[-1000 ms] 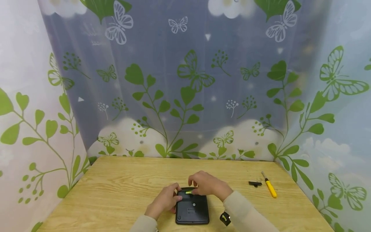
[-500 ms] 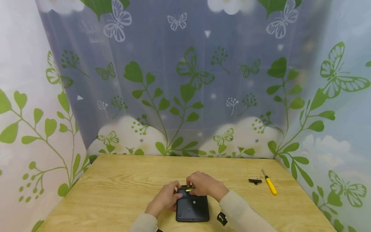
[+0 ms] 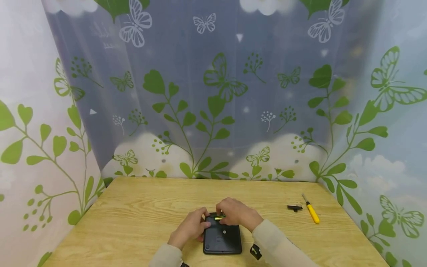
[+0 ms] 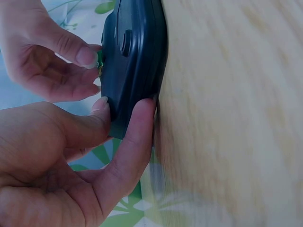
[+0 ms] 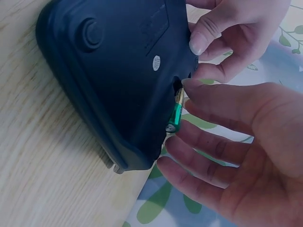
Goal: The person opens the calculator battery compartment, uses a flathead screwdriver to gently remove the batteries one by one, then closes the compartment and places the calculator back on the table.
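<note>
A flat black device, which looks like a calculator turned underside up, lies on the table with round rubber feet showing. My left hand grips its far left corner, thumb on the underside and a finger along the edge. At the far end is an open slot, where a green and gold battery sits partly in and tilted outward in the right wrist view. My right hand pinches this battery between thumb and fingers. How deep the battery goes into the slot is hidden.
On the right of the wooden table lies a screwdriver with a yellow handle. Beside it is a small black cover piece, with tiny bits near it. Patterned curtains stand behind and at both sides.
My right hand has shifted slightly left and stays at the battery. My left hand keeps its grip on the device. The head view has tilted a little.
</note>
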`<state>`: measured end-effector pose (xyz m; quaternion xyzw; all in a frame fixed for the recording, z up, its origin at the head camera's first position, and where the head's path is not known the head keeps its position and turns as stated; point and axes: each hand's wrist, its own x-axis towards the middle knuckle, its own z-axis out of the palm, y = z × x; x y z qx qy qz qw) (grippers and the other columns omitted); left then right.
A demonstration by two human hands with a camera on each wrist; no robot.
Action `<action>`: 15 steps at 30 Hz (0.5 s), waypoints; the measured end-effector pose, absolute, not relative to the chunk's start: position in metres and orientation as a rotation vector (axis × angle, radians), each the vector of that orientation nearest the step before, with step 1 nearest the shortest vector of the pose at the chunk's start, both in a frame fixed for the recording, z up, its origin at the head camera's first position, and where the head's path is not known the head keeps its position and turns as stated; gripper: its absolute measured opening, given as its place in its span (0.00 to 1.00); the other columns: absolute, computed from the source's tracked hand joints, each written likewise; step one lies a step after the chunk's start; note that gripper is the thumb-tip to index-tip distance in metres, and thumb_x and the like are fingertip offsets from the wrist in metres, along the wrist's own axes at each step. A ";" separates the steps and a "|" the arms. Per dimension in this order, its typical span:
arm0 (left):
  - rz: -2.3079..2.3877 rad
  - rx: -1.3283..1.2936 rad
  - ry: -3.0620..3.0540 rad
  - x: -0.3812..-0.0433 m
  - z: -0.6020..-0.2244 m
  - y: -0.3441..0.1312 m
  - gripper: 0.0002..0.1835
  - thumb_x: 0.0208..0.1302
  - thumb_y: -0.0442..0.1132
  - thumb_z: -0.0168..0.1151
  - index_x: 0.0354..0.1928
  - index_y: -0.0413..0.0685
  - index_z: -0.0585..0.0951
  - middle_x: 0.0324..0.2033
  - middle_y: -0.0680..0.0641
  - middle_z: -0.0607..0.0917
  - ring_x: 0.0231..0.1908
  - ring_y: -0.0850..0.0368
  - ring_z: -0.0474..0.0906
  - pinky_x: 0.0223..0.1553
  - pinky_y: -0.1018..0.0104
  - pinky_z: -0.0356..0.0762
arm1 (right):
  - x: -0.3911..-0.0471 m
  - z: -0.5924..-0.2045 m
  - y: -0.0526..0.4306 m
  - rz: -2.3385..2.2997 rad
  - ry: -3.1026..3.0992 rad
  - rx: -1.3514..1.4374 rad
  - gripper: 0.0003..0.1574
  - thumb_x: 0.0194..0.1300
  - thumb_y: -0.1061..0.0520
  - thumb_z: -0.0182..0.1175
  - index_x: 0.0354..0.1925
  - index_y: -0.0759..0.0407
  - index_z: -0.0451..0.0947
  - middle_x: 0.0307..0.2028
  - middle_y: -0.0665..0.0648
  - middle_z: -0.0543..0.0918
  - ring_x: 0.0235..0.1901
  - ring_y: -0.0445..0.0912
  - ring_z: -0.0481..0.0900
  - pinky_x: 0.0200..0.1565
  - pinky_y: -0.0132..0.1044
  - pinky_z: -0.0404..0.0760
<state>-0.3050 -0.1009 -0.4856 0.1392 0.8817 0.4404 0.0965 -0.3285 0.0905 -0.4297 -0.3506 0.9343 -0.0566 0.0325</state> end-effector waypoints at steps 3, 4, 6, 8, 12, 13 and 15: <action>1.303 0.413 2.614 -0.305 -0.486 -0.101 0.08 0.73 0.31 0.62 0.49 0.42 0.76 0.31 0.44 0.81 0.20 0.55 0.81 0.17 0.65 0.84 | -0.329 -0.431 0.091 -0.164 2.880 -1.069 0.11 0.61 0.56 0.76 0.40 0.57 0.86 0.37 0.53 0.87 0.34 0.42 0.81 0.37 0.35 0.84; 1.303 0.414 2.616 -0.305 -0.486 -0.101 0.08 0.73 0.31 0.62 0.49 0.42 0.76 0.31 0.44 0.81 0.20 0.56 0.81 0.17 0.65 0.84 | -0.330 -0.432 0.092 -0.160 2.882 -1.068 0.10 0.61 0.56 0.76 0.40 0.57 0.86 0.37 0.52 0.87 0.34 0.42 0.81 0.37 0.35 0.84; 1.302 0.411 2.617 -0.305 -0.486 -0.101 0.08 0.73 0.31 0.62 0.49 0.42 0.76 0.30 0.44 0.81 0.19 0.56 0.81 0.17 0.65 0.84 | -0.330 -0.432 0.092 -0.160 2.884 -1.069 0.10 0.61 0.57 0.76 0.40 0.57 0.85 0.37 0.52 0.87 0.33 0.41 0.81 0.37 0.35 0.84; 1.297 0.414 2.620 -0.305 -0.486 -0.101 0.08 0.73 0.31 0.62 0.49 0.42 0.76 0.30 0.44 0.81 0.18 0.56 0.81 0.17 0.65 0.84 | -0.330 -0.432 0.093 -0.158 2.886 -1.078 0.11 0.61 0.57 0.76 0.39 0.57 0.85 0.36 0.52 0.87 0.34 0.41 0.81 0.37 0.34 0.84; 1.289 0.411 2.623 -0.306 -0.486 -0.101 0.08 0.73 0.31 0.62 0.49 0.42 0.76 0.30 0.44 0.81 0.18 0.55 0.81 0.17 0.65 0.84 | -0.330 -0.432 0.092 -0.162 2.886 -1.076 0.11 0.61 0.57 0.76 0.39 0.57 0.85 0.37 0.53 0.87 0.34 0.42 0.82 0.38 0.35 0.84; 1.288 0.409 2.622 -0.306 -0.486 -0.101 0.08 0.73 0.31 0.62 0.49 0.42 0.76 0.30 0.44 0.81 0.18 0.55 0.81 0.17 0.65 0.84 | -0.330 -0.433 0.092 -0.164 2.886 -1.071 0.11 0.61 0.57 0.76 0.39 0.57 0.85 0.37 0.53 0.87 0.35 0.42 0.82 0.38 0.35 0.85; 1.288 0.410 2.623 -0.306 -0.485 -0.101 0.08 0.73 0.31 0.62 0.50 0.42 0.76 0.31 0.44 0.81 0.19 0.56 0.82 0.17 0.66 0.84 | -0.331 -0.433 0.091 -0.159 2.885 -1.060 0.11 0.61 0.57 0.76 0.39 0.56 0.84 0.38 0.52 0.87 0.35 0.42 0.82 0.39 0.35 0.85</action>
